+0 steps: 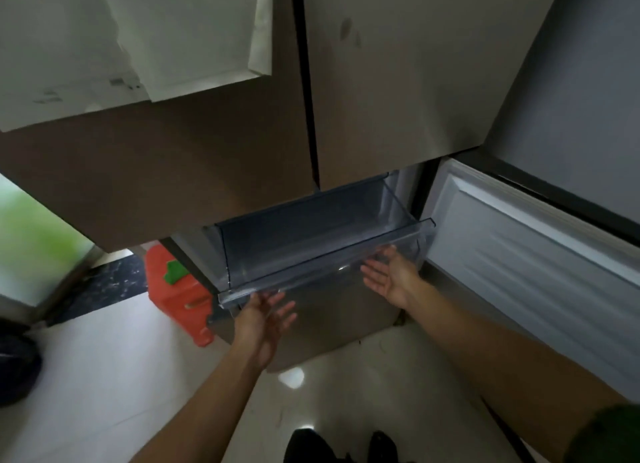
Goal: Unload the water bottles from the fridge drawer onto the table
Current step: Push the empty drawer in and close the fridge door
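Head cam, looking down at the fridge [398,81] front. Clear plastic fridge drawer [311,240] is pulled out of the lower section, roughly level, front lip toward the person. Lower-right door [526,261] is swung open to the right w/ its white inner liner showing. The drawer's right front corner sits just beside it.

Left hand [265,315]: open, fingers straight and slightly spread, palm facing right. Fingertips are at the underside of the drawer's front lip, near its left front corner. Contact vs small gap: can't tell, motion blur. Holds nothing.

Right hand [388,275]: also open, palm turned left/up, fingers straight. It's in front of the drawer's front wall, toward the right front corner, w/ fingertips up at the lip. Touching or not: can't tell. Nothing gripped.

Drawer body lies just beyond both hands. Both are at its front edge, left one lower in frame. Through the clear walls only the drawer's own floor and sides read. Where the water bottles are can't be told from this view.

Misc:
- White paper sheets [156,46] on the upper-left door.
- Red plastic item [173,310] w/ a green bit [175,272] on the floor [104,376], by the fridge's bottom left corner.
- Dark object [17,369] at the left frame edge.
- Dark shoes [339,445] at the bottom.
- Green sleeve [613,435] on the right arm.
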`<state>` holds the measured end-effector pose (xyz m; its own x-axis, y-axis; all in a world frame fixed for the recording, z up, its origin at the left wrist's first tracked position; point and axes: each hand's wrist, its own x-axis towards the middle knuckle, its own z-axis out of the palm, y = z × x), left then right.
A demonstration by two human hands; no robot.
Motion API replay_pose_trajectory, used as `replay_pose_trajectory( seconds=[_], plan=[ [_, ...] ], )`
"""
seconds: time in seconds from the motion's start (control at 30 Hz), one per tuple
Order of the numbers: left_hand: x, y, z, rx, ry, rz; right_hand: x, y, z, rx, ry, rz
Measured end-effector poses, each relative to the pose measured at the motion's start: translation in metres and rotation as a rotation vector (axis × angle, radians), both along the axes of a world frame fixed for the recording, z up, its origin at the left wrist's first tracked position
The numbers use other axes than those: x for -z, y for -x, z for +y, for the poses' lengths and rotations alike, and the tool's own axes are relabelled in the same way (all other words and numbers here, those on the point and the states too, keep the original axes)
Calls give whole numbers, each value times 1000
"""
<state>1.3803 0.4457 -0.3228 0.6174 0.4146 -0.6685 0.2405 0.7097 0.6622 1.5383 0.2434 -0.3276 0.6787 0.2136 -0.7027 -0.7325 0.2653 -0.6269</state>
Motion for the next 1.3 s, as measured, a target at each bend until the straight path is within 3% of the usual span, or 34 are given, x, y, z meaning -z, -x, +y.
replay_pose_trajectory(
  seconds=[0.17, 0.4, 0.63, 0.77, 0.87, 1.03, 1.13, 1.23, 1.3],
  plan=[
    [7, -48, 22, -8, -269, 143, 5, -44, 29, -157, 51, -20],
    [28, -105, 52, -54, -538, 135, 27, -95, 55, -293, 53, -150],
    [38, -136, 69, 1, -647, 113, 34, -128, 75, -300, 4, -203],
    [26, -135, 66, 157, -700, 131, 39, -134, 71, -350, -5, -189],
    [9, -129, 56, 332, -741, 147, 25, -125, 57, -311, 216, -291],
    [-24, -103, 16, 507, -806, 139, -35, -90, -15, -319, 850, -999],
    [-38, -86, -13, 577, -836, 142, -91, -63, -63, -208, 1155, -1304],
    [-43, -71, -39, 682, -878, 154, -124, -56, -113, -119, 1335, -1414],
    [-42, -65, -54, 730, -900, 150, -137, -54, -148, -131, 1503, -1382]
  ],
)
